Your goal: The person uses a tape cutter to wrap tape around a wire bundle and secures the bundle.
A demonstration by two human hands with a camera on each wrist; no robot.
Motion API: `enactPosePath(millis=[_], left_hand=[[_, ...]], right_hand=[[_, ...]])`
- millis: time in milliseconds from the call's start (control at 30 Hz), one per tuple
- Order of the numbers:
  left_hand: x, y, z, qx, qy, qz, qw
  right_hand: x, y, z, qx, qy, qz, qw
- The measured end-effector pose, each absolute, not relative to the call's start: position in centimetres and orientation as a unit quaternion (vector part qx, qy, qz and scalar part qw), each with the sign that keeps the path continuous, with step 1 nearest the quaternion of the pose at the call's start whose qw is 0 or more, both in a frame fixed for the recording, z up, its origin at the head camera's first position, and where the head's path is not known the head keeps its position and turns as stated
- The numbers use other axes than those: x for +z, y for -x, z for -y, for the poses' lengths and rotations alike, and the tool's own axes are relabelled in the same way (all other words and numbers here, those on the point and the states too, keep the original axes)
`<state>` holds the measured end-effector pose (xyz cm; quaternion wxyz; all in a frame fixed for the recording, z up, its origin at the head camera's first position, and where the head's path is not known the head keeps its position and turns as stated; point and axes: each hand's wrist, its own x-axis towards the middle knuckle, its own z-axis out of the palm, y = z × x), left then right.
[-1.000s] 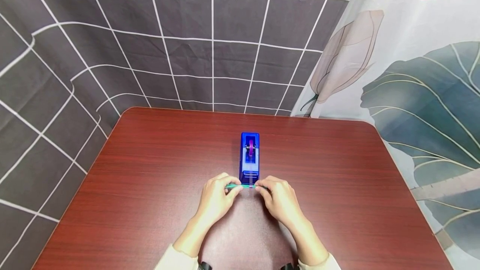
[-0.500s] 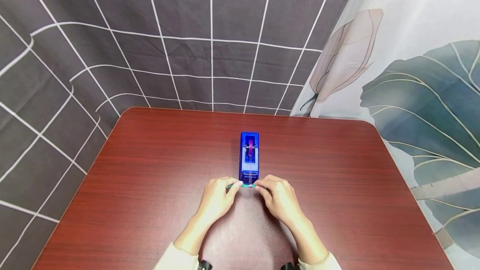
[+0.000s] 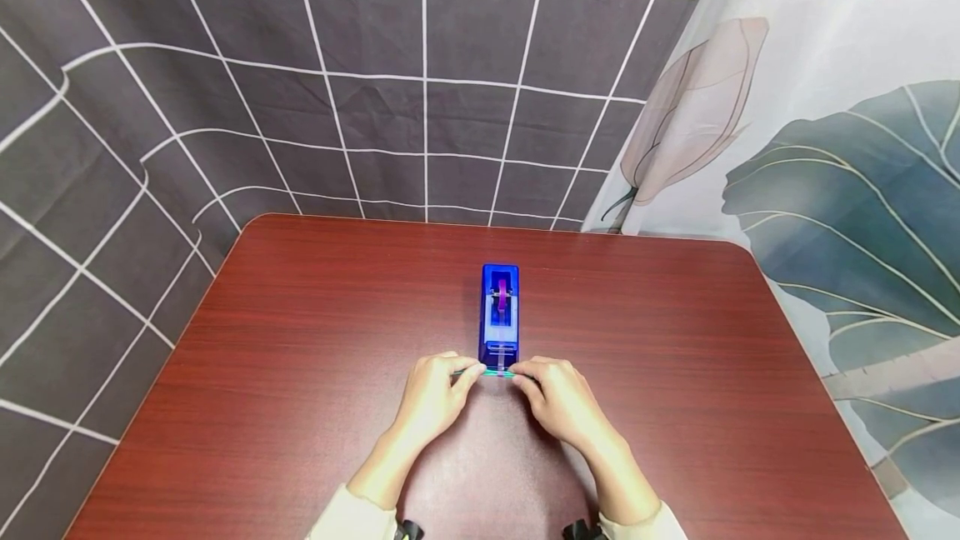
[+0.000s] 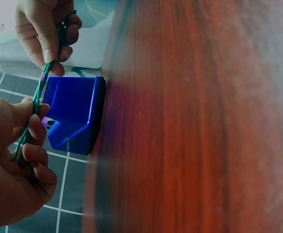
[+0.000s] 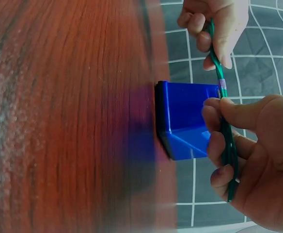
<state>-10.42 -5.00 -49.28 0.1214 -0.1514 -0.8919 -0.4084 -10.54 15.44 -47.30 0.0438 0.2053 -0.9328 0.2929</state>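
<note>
A blue tape dispenser (image 3: pixel 500 333) with a purple roll (image 3: pixel 502 294) stands on the table, its cutting end facing the person. Right at that end, both hands hold a thin bundle of green strands (image 3: pixel 497 372) crosswise. My left hand (image 3: pixel 437 394) pinches the left part between thumb and fingers. The right part is pinched by my right hand (image 3: pixel 561 398), with the rest of the strands (image 5: pixel 228 155) running along its curled fingers. Between the two hands, a short purplish band of tape (image 5: pixel 222 84) lies on the strands. The fingers hide much of the bundle.
The reddish-brown wooden table (image 3: pixel 337 298) extends around the hands. A dark grid-patterned curtain (image 3: pixel 375 107) hangs behind and to the left. At the right hangs a white curtain (image 3: pixel 817 48) with leaf prints.
My left thumb has shifted up onto the strands, near the dispenser's end. The right hand has moved only slightly, and the dispenser has stayed in place.
</note>
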Motion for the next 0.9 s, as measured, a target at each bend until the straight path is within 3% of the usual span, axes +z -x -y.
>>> enactPosePath(millis=[400,900], left_hand=[[-49.5,10.57,4.94,-0.425,0.145,0.885,0.126],[-49.19,10.7,5.01,-0.425,0.14,0.885,0.13]], right_hand=[[-47.09,10.67,-15.44,0.299,-0.153,0.941,0.031],[-47.1,10.55,-15.26,0.316,-0.143,0.935,0.067]])
